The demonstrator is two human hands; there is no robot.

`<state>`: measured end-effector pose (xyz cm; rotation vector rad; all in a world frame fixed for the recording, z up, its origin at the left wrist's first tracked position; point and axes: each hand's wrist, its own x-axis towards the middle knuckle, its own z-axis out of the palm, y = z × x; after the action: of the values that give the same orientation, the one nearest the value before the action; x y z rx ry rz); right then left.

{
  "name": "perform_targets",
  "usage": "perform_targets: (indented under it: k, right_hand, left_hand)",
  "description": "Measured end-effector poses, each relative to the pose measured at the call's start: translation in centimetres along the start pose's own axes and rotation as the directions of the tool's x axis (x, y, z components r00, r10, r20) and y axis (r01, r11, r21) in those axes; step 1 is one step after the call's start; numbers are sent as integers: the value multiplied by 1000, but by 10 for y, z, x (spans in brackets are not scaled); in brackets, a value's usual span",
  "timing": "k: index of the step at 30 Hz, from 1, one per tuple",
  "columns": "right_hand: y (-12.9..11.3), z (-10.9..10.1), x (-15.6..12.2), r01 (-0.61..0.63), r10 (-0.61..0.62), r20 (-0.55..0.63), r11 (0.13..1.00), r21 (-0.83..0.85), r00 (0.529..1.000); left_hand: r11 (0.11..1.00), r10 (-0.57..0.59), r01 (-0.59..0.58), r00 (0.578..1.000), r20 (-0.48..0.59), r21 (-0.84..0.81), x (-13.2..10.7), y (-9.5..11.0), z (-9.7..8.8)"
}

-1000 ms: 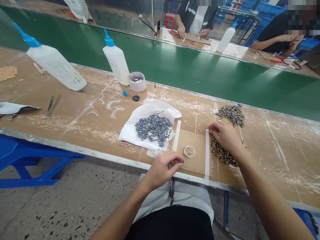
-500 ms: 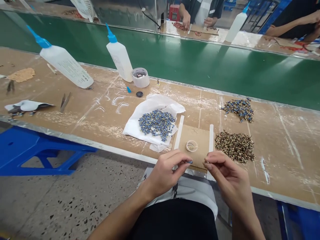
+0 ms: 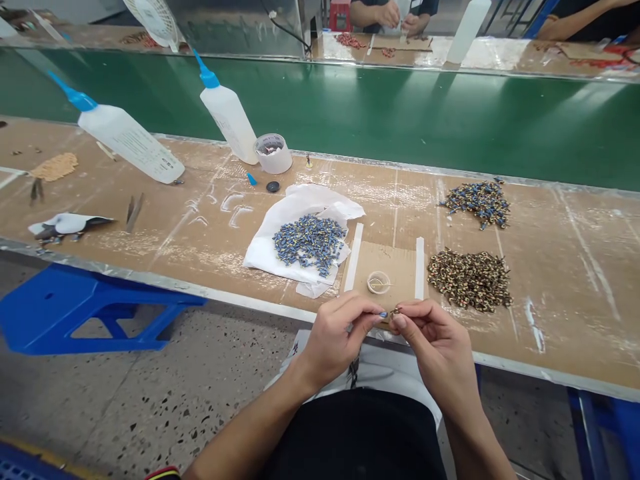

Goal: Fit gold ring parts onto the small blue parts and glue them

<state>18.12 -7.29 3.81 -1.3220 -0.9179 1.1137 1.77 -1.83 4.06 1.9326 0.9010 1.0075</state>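
Observation:
Between thumb and forefinger, my left hand pinches a small blue piece. My right hand pinches a small brown-and-gold piece, and the two pieces are close together; whether they touch I cannot tell. Just beyond the fingertips, a small round cup with a thin stick across it stands on a cardboard pad. A pile of blue-and-yellow pieces lies on white paper to the left. To the right is a pile of brown-and-gold pieces, with a pile of mixed blue and brown pieces behind it.
Two white bottles with blue nozzles and a tape roll stand at the back left. Tweezers lie further left. Behind the table runs a green belt; co-workers' hands are beyond it. A blue stool stands below left.
My right hand has moved left, bringing its brown-and-gold piece up to the blue piece in my left hand. The camera view has shifted slightly.

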Motion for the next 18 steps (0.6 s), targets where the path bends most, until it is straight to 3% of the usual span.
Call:
perform_targets:
  k: [6, 14, 18]
  right_hand:
    - [1, -2, 0, 14, -14, 24, 1000, -10, 1000]
    - [-5, -9, -5, 105, -84, 118, 978, -183, 989]
    - [-7, -7, -4, 122, -92, 155, 973, -195, 984]
  left_hand:
    - [997, 63, -62, 998, -10, 48, 1, -2, 4]
    - [916, 262, -250, 965, 6, 314, 2, 1, -3]
    - [907, 265, -256, 964, 18, 334, 4, 3, -5]
